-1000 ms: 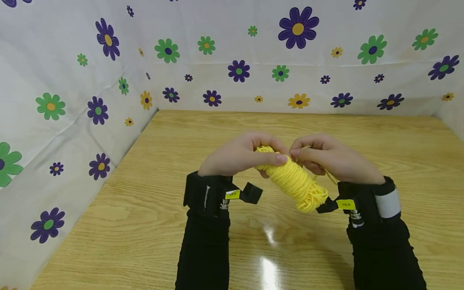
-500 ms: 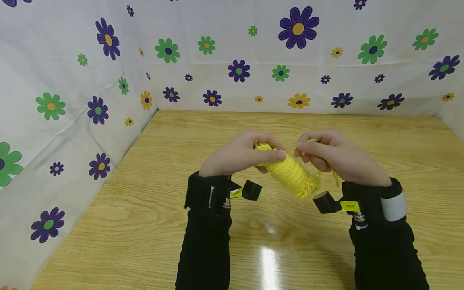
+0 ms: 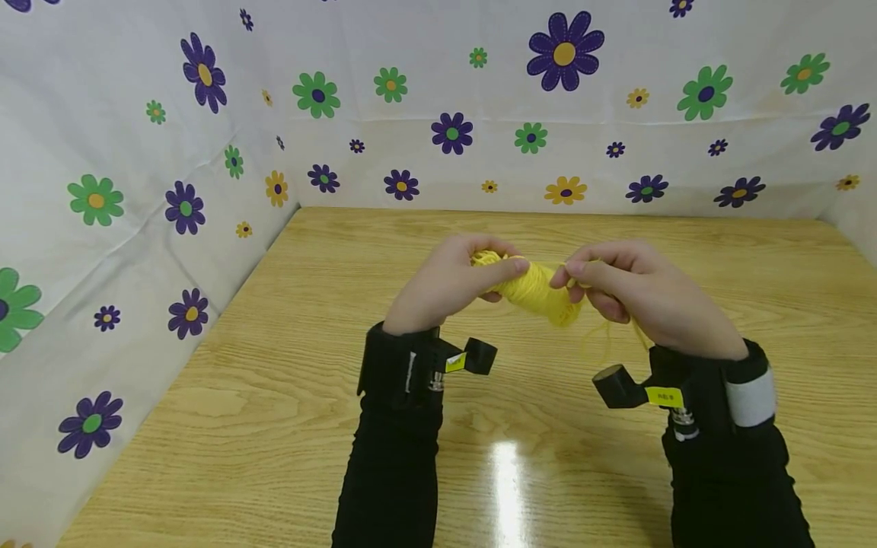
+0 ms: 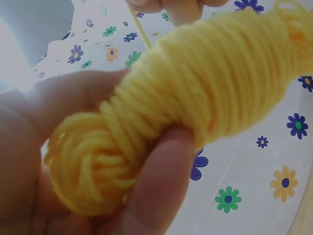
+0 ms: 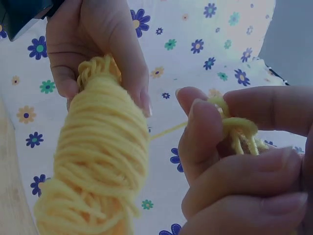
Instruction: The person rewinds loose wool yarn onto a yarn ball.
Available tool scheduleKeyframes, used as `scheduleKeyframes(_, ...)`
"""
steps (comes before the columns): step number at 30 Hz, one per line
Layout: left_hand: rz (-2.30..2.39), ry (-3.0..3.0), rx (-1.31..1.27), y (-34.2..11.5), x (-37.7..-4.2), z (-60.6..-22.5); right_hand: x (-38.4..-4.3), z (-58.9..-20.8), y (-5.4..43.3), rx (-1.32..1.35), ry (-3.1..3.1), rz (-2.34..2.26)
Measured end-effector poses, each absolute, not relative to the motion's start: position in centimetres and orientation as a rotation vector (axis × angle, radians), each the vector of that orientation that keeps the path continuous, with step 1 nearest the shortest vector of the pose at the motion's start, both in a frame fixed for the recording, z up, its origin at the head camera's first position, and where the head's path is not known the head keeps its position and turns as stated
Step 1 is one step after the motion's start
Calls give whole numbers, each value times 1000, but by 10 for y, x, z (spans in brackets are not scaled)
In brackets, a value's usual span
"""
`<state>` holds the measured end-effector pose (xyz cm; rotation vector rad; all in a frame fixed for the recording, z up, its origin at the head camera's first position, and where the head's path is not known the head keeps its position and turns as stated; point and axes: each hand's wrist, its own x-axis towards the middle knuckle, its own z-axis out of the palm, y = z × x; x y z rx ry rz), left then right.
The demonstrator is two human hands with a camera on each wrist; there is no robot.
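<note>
A skein of yellow yarn (image 3: pixel 537 293) is held above the table, its left end in my left hand (image 3: pixel 455 278). In the left wrist view the thumb (image 4: pixel 164 176) presses on the wound yarn (image 4: pixel 220 73), and the fingers wrap behind it. My right hand (image 3: pixel 633 293) is just right of the skein, pinching a loose strand between thumb and fingertips. The right wrist view has this strand (image 5: pixel 168 131) stretched from the skein (image 5: pixel 100 142) to the right fingers (image 5: pixel 203 127). A thin loop of yarn (image 3: pixel 606 339) dangles below the right hand.
The wooden table (image 3: pixel 308 457) stretches beneath both hands. A white cloth with printed flowers (image 3: pixel 411 68) hangs behind it and along the left. Each wrist wears a black strap with a small camera, such as the right camera (image 3: pixel 617 386).
The left hand has moved slightly up, and the skein has swung up toward level. The right hand shifted a little right and up, still pinching the strand.
</note>
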<state>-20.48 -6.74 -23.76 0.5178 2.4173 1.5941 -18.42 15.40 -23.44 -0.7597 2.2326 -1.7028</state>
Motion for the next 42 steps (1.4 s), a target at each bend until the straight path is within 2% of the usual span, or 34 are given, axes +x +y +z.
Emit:
scheduleKeyframes(7,1667,2487,411,-66,-207,-239,-179,-230,151,-775,2291,-1660)
scheduleKeyframes(17,2027,2409,220,-60,-210,-242,-175,-229,141,-814,2262,-1624)
scheduleKeyframes(29,2488,2127,211,-60,-211,-240,-176,-233,134,-878,2247,-1495)
scheduleKeyframes(42,2601,1676,392,-64,-204,-232,-182,-238,133,-869,2264,-1340)
